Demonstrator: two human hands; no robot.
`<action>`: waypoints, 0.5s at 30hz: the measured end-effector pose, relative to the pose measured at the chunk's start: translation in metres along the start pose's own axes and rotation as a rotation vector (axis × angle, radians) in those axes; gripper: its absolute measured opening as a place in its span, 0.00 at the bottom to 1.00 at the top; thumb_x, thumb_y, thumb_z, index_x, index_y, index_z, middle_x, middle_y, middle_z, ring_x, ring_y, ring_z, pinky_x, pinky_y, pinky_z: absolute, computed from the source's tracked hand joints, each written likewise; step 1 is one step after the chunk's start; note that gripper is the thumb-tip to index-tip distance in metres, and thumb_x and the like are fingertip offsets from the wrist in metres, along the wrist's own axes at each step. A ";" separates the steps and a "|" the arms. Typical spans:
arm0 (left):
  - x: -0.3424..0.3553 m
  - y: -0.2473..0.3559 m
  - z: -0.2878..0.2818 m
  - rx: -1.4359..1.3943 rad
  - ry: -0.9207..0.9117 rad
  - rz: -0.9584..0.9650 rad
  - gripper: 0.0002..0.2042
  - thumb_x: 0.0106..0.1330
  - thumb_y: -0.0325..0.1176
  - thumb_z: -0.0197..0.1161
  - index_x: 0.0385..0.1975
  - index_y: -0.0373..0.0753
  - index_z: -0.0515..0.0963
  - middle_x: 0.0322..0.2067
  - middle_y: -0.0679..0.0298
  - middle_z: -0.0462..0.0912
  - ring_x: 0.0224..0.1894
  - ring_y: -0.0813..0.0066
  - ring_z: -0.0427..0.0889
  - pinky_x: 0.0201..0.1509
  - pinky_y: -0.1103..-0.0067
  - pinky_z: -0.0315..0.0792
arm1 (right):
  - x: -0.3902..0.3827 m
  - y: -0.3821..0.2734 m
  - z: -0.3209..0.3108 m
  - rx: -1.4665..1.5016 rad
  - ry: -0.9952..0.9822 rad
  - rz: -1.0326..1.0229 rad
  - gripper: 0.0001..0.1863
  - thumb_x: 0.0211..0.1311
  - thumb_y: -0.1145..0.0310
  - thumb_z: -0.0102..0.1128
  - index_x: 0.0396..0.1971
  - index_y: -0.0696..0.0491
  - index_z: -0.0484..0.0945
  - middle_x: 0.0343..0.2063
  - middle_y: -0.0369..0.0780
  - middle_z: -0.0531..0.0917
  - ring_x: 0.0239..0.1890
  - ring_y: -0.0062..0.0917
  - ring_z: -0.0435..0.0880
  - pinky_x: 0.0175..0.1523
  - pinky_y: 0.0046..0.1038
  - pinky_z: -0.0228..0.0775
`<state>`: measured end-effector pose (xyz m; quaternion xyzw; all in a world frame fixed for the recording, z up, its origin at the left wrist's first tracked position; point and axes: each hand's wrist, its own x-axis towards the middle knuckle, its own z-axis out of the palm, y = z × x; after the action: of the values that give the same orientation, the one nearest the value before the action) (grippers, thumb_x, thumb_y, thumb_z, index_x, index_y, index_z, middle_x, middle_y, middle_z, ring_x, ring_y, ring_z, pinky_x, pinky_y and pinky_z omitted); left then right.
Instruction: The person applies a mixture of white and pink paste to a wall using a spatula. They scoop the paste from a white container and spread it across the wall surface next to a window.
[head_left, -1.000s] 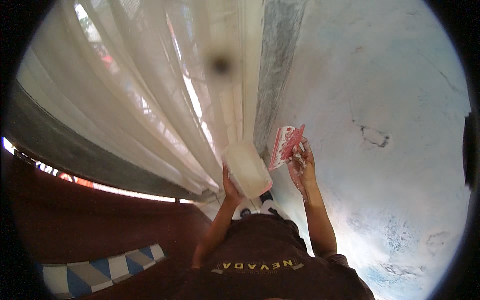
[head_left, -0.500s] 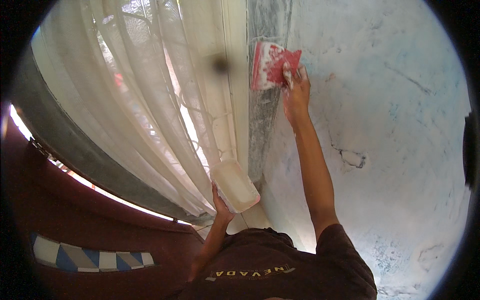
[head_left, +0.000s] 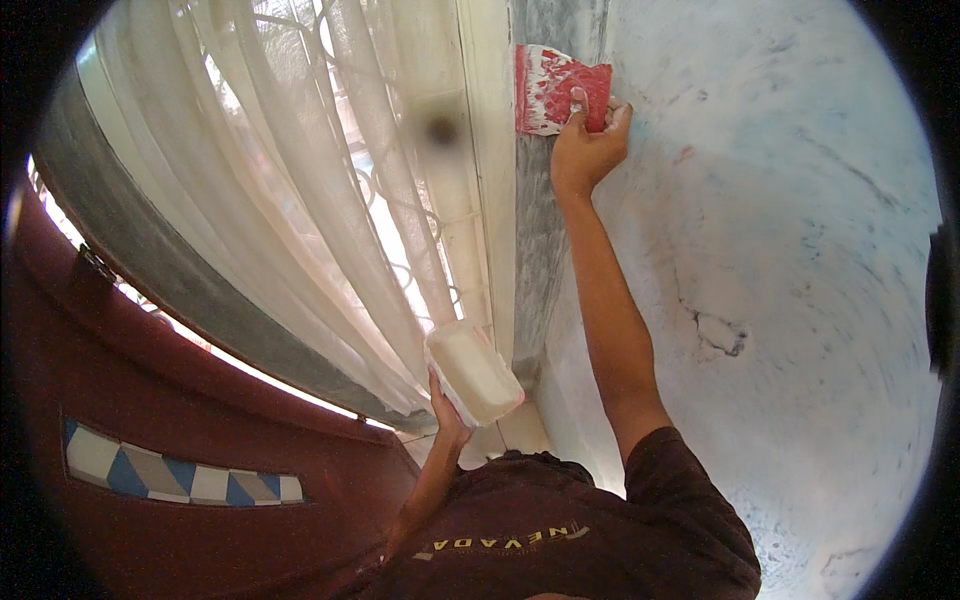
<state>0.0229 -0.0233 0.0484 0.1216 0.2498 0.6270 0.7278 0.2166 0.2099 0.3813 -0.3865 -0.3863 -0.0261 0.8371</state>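
Note:
High up against the wall, my right hand [head_left: 592, 145] grips a red putty scraper [head_left: 575, 85], thumb on its face. White paste smears the blade, most thickly toward its left edge. The scraper lies over a grey vertical strip [head_left: 540, 210] beside the window frame. Lower down, my left hand [head_left: 450, 415] holds a pale rectangular tub [head_left: 475, 375] by its left side. The tub is tilted, and a whitish layer covers its inside. Most of my left fingers are hidden beneath it.
To the left hang sheer white curtains [head_left: 270, 200] before a window with curved bars. At right stands a patchy white and pale blue wall [head_left: 780, 250] with a cracked spot [head_left: 718, 333]. A dark red wall [head_left: 200, 400] with a tiled inset [head_left: 185, 478] is at lower left.
My right hand and the scraper have moved upward along the grey strip, and the scraper sits more level. The view has shifted a little. My left hand still holds the tub.

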 end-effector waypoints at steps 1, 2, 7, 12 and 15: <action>0.001 -0.001 -0.004 -0.002 0.007 0.000 0.41 0.72 0.71 0.41 0.75 0.45 0.58 0.66 0.52 0.73 0.65 0.49 0.76 0.68 0.48 0.73 | -0.005 -0.006 -0.004 -0.022 0.041 -0.014 0.13 0.68 0.69 0.70 0.37 0.59 0.74 0.32 0.40 0.83 0.33 0.20 0.78 0.40 0.24 0.72; 0.004 -0.002 -0.008 -0.015 -0.008 0.002 0.41 0.73 0.70 0.40 0.75 0.44 0.59 0.65 0.52 0.73 0.64 0.49 0.77 0.68 0.48 0.73 | -0.006 -0.008 -0.009 -0.024 0.036 -0.009 0.13 0.68 0.69 0.70 0.37 0.59 0.74 0.32 0.40 0.83 0.33 0.20 0.78 0.40 0.24 0.72; 0.018 0.005 -0.004 -0.073 -0.067 -0.036 0.40 0.74 0.69 0.38 0.74 0.43 0.59 0.64 0.51 0.74 0.63 0.48 0.78 0.67 0.48 0.74 | -0.018 -0.026 -0.046 -0.059 0.024 0.067 0.17 0.70 0.64 0.68 0.40 0.61 0.71 0.31 0.43 0.82 0.35 0.26 0.80 0.44 0.30 0.74; 0.014 0.029 0.032 -0.068 -0.234 -0.114 0.39 0.75 0.68 0.41 0.75 0.44 0.60 0.68 0.55 0.71 0.67 0.53 0.75 0.71 0.55 0.70 | -0.015 -0.010 -0.051 0.211 -0.065 0.031 0.10 0.72 0.69 0.66 0.38 0.59 0.74 0.36 0.34 0.82 0.38 0.15 0.77 0.45 0.21 0.71; 0.034 0.031 0.007 -0.036 -0.138 -0.156 0.37 0.76 0.66 0.42 0.73 0.44 0.62 0.67 0.57 0.73 0.65 0.55 0.76 0.70 0.57 0.72 | -0.006 -0.003 -0.033 0.188 -0.194 0.106 0.11 0.71 0.67 0.68 0.39 0.60 0.76 0.33 0.35 0.83 0.35 0.16 0.77 0.44 0.23 0.72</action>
<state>0.0031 0.0165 0.0620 0.1317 0.1964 0.5630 0.7919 0.2322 0.1844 0.3654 -0.3271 -0.4452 0.0921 0.8285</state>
